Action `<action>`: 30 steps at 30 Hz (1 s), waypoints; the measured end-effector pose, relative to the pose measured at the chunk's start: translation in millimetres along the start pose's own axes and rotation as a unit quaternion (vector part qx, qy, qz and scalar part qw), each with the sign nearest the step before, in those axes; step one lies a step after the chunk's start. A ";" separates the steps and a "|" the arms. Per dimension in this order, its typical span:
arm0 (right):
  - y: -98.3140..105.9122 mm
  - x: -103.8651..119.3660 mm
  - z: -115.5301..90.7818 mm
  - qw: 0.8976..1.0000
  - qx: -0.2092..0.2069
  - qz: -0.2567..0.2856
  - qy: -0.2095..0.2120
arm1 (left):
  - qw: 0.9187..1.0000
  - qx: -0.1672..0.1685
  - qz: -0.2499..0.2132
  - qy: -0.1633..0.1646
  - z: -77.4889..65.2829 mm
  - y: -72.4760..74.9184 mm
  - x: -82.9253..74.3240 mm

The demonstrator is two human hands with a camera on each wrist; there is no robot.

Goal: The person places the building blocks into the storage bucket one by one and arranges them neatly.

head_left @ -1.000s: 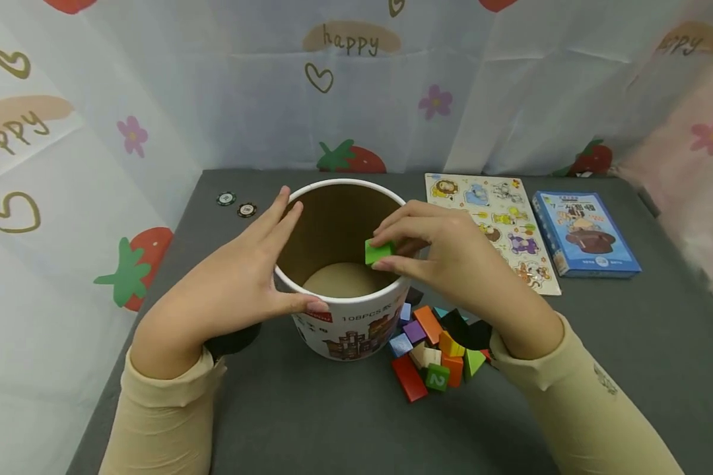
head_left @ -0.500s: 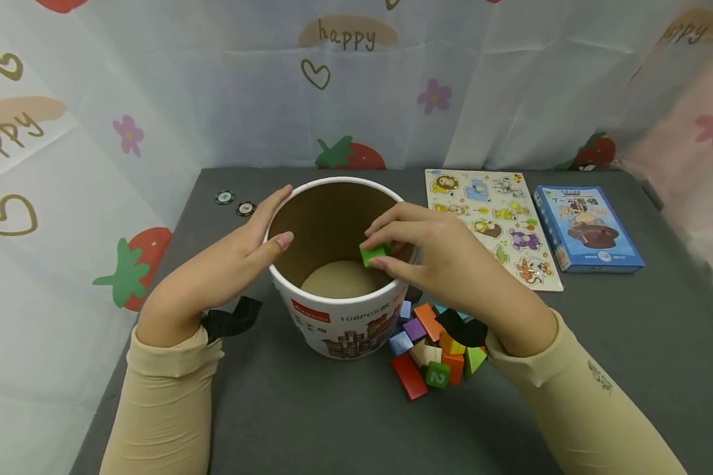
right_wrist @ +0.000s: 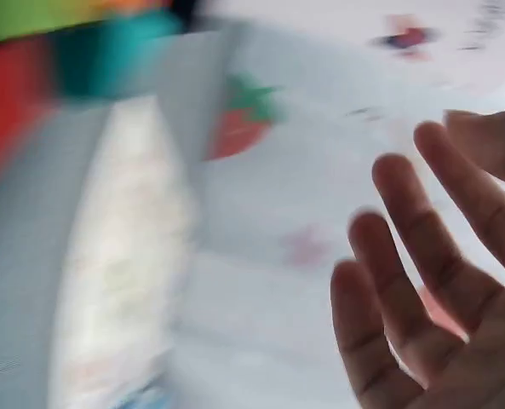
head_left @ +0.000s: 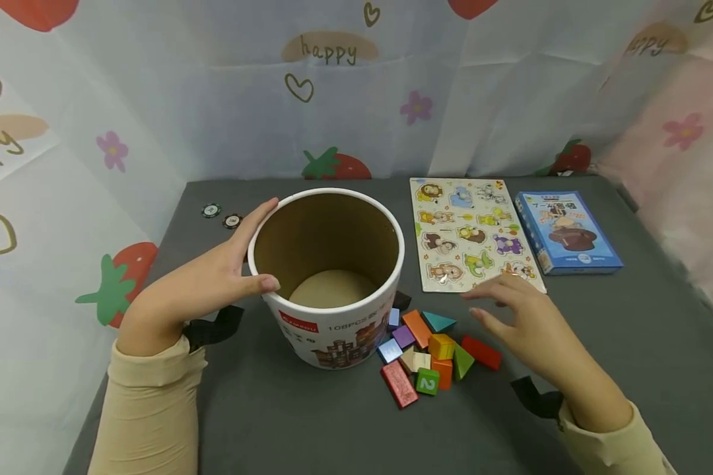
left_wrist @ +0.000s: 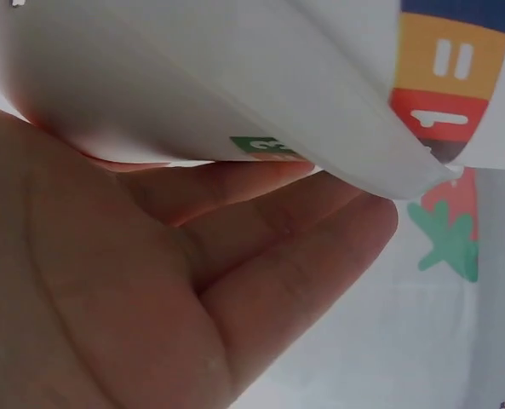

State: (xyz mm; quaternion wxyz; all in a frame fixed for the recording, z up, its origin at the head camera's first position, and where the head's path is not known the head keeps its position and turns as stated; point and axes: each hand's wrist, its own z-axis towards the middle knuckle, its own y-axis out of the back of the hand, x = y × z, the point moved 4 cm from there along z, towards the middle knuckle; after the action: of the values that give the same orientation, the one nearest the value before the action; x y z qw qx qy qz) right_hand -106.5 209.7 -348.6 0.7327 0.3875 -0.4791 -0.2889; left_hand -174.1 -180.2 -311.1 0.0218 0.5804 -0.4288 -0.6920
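My left hand [head_left: 226,264] holds the white paper bucket [head_left: 333,340] at its left rim, thumb over the edge. In the left wrist view its fingers [left_wrist: 320,273] lie nearly straight along the bucket's outer wall. The bucket stands upright and bare cardboard shows on its visible floor. Just right of it lies a pile of coloured wooden blocks, among them a green block with a 2 [head_left: 428,381], a purple block [head_left: 403,336] and a red block [head_left: 481,351]. My right hand [head_left: 525,320] hovers right of the pile, fingers loosely extended and holding nothing.
Behind the right hand lies an animal puzzle board [head_left: 472,234], with a blue box [head_left: 569,231] to its right. Two poker chips [head_left: 232,221] lie left of the bucket. A printed cloth [head_left: 237,119] hangs along the table's back edge.
My right hand has let go of the green block and moved right, away from the bucket; that block is out of sight now. The left hand stays on the rim, its thumb lowered over it.
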 end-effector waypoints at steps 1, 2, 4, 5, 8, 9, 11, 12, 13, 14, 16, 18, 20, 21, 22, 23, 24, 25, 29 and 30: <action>-5.3 -12.0 -8.7 0.999 0.022 -0.013 -0.019 | 1.000 -0.001 0.003 -0.004 0.6 0.2 -0.4; -10.2 -22.5 -16.5 0.999 0.038 -0.024 -0.031 | 1.000 -0.002 0.006 -0.010 1.6 0.4 -0.6; -18.9 -38.4 -30.0 0.996 0.062 -0.034 -0.050 | 1.000 -0.004 0.013 -0.027 3.3 0.9 -1.4; -22.7 -43.5 -35.3 0.995 0.072 -0.036 -0.055 | 0.999 -0.005 0.018 -0.038 4.0 1.3 -1.4; -33.1 -47.8 -43.7 0.993 0.101 -0.029 -0.048 | 0.997 -0.006 0.029 -0.072 6.0 2.8 -1.3; -36.6 -47.3 -44.4 0.993 0.110 -0.027 -0.045 | 0.996 -0.006 0.030 -0.081 6.0 3.5 -0.9; -42.8 -45.1 -43.8 0.991 0.126 -0.025 -0.036 | 0.996 -0.004 0.023 -0.091 6.5 4.3 0.3; -45.7 -44.3 -43.1 0.990 0.131 -0.027 -0.032 | 0.996 -0.002 0.018 -0.091 6.9 4.4 1.0; -48.2 -44.7 -42.4 0.990 0.134 -0.032 -0.030 | 0.996 0.001 0.013 -0.090 7.4 4.2 1.9; -50.2 -45.9 -42.1 0.989 0.139 -0.037 -0.034 | 0.996 0.005 0.006 -0.091 8.4 3.8 2.8; -53.1 -48.4 -42.0 0.988 0.140 -0.045 -0.040 | 0.995 0.012 -0.009 -0.095 9.8 3.5 5.5; -54.4 -50.8 -42.2 0.987 0.144 -0.049 -0.059 | 0.994 0.020 -0.026 -0.108 10.7 4.0 8.8; -53.3 -52.1 -42.4 0.985 0.145 -0.053 -0.072 | 0.990 0.029 -0.048 -0.126 12.2 4.8 11.7; -51.7 -51.9 -42.0 0.986 0.141 -0.055 -0.076 | 0.989 0.031 -0.056 -0.135 12.8 5.7 12.9; -49.4 -50.8 -41.1 0.986 0.136 -0.057 -0.077 | 0.987 0.032 -0.062 -0.143 13.3 6.6 13.9; -46.5 -49.0 -39.8 0.987 0.127 -0.059 -0.075 | 0.986 0.031 -0.066 -0.149 13.8 7.5 15.2; -43.0 -46.1 -37.8 0.989 0.115 -0.061 -0.070 | 0.985 0.030 -0.069 -0.154 14.0 8.4 16.3; -38.8 -42.4 -35.3 0.991 0.099 -0.064 -0.063 | 0.985 0.027 -0.070 -0.158 14.0 9.5 17.6; -17.6 -17.6 -19.8 0.998 0.035 -0.053 -0.031 | 0.979 0.023 -0.089 -0.183 14.7 12.4 23.5; -11.9 -9.1 -14.7 0.999 0.018 -0.042 -0.022 | 0.976 0.026 -0.100 -0.191 15.3 12.6 25.8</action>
State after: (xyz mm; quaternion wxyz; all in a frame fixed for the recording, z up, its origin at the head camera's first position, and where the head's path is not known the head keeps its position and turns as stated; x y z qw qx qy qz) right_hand -96.9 214.9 -366.5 0.7019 0.4145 -0.4833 -0.3193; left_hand -201.0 -193.1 -324.2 -0.1451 0.4779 -0.3821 -0.7776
